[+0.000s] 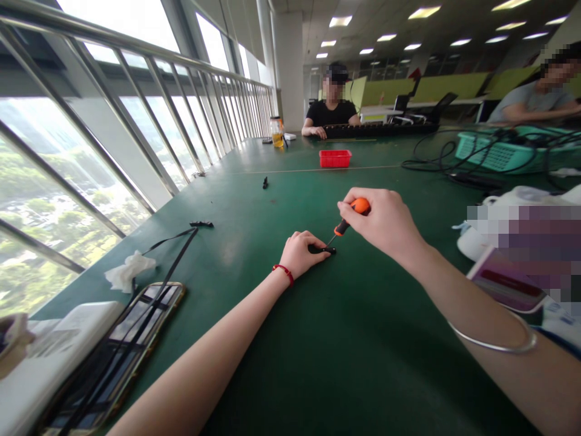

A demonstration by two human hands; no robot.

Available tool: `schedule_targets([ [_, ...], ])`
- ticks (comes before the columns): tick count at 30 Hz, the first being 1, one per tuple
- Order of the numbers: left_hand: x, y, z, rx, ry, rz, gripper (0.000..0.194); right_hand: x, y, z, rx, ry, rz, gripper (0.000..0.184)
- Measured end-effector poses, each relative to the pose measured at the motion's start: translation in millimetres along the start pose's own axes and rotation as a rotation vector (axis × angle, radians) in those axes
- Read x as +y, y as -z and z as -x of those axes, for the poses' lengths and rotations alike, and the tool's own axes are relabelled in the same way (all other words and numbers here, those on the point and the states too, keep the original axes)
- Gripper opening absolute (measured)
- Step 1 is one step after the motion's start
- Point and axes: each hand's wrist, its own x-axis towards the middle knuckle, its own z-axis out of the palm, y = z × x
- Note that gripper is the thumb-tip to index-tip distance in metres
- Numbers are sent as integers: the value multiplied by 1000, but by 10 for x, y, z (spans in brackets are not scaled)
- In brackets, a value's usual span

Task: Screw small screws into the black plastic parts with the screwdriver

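My right hand (381, 215) is closed around the orange and black handle of a screwdriver (344, 226). The screwdriver slants down to the left, its tip meeting a small black part (323, 249) on the green table. With thumb and fingers, my left hand (300, 253) pinches that black part and holds it against the tabletop. What the tip touches on the part is too small to make out. A similar small black piece (265, 182) lies farther back on the table.
A red tray (335, 158) stands toward the back, with a co-worker (333, 109) behind it. At left lie a phone (122, 345), a black strap (181, 254) and crumpled tissue (131, 270). A teal basket (494, 152) with cables and a white bag (521, 203) are at right.
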Motion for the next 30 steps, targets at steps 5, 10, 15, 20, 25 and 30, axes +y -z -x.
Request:
schedule_targets([
  [5, -15, -5, 0, -1, -5, 6, 14, -1, -11, 3, -1, -9, 15, 23],
  [10, -11, -7, -1, 1, 0, 5, 14, -4, -6, 3, 14, 3, 2, 24],
  [15, 6, 2, -1, 0, 6, 5, 14, -1, -6, 3, 17, 16, -1, 23],
  [20, -5, -1, 0, -2, 1, 7, 14, 3, 4, 4, -15, 13, 20, 22],
  [25, -8, 0, 5, -2, 4, -1, 13, -29, 69, -51, -101, -72, 73, 14],
  [30, -3, 0, 9, 8, 6, 4, 14, -166, 78, -174, -189, -44, 106, 13],
])
